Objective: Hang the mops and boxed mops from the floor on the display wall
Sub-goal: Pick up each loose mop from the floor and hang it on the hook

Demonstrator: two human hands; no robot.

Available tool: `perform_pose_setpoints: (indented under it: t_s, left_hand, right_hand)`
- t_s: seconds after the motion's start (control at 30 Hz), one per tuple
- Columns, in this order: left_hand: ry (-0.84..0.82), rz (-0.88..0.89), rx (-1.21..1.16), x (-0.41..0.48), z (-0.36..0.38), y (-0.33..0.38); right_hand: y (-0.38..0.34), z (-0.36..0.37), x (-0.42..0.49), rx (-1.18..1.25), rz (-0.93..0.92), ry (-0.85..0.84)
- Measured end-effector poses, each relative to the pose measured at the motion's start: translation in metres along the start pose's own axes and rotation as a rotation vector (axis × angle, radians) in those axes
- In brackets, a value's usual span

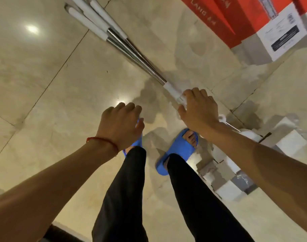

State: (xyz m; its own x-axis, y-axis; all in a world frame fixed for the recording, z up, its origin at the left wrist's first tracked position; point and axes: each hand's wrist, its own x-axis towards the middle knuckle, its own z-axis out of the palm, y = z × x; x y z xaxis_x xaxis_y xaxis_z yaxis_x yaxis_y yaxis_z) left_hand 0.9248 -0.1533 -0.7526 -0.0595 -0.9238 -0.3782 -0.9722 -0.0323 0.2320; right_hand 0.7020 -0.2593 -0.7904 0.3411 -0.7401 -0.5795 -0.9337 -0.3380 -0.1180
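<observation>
Three or so mops (pixel 131 49) lay bundled on the floor (pixel 44 84), poles running ahead and leftward from my right foot. My right hand (pixel 198 109) gripped their white lower shaft. My left hand (pixel 121 123) hovered nearby, loosely curled and empty.

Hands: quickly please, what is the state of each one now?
Left hand: loosely curled, holds nothing.
Right hand: grips the white section of a mop handle.

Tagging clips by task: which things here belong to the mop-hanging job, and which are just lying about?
Job: mops on the floor; red box; right hand, gripping one mop; left hand, empty.
Not the job: blue slippers; red wrist string.
</observation>
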Motion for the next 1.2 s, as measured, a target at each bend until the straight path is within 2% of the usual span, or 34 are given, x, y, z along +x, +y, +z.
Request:
perform_pose_setpoints:
  t_s: [0.13,0.23,0.33,0.47,0.57,0.63,0.73,0.87,1.0,1.2]
  left_hand:
    - [-0.024,-0.043,0.004,0.036,0.054,-0.012]
    - [-0.075,-0.026,0.043,0.058,0.077,-0.016]
    - [-0.136,-0.03,0.061,0.072,0.083,-0.015]
    - [-0.175,-0.095,0.034,0.07,0.057,-0.009]
    - [-0.239,-0.221,-0.171,0.058,0.022,-0.002]
    - [-0.307,-0.41,-0.464,0.052,-0.005,0.002]
    - [-0.251,-0.616,-0.887,0.045,-0.045,0.011]
    - [-0.185,-0.705,-1.279,0.041,-0.114,0.033]
    - [-0.164,-0.676,-1.371,0.041,-0.167,0.066]
    - [-0.154,-0.625,-1.442,0.028,-0.206,0.12]
  right_hand:
    - [0.007,0.046,0.056,0.163,0.034,-0.032]
    - [0.007,0.069,0.086,0.181,0.014,-0.096]
    - [0.008,0.079,0.101,0.157,-0.012,-0.116]
    - [0.011,0.064,0.1,0.249,-0.013,-0.258]
    - [0.009,0.031,0.08,0.326,-0.012,-0.288]
    - [0.011,0.003,0.059,0.376,-0.025,-0.313]
    - [0.02,-0.037,0.025,0.439,-0.054,-0.355]
    - [0.026,-0.084,-0.024,0.56,-0.069,-0.341]
    - [0.035,-0.118,-0.06,0.556,-0.09,-0.387]
    - [0.055,-0.146,-0.102,0.626,-0.06,-0.372]
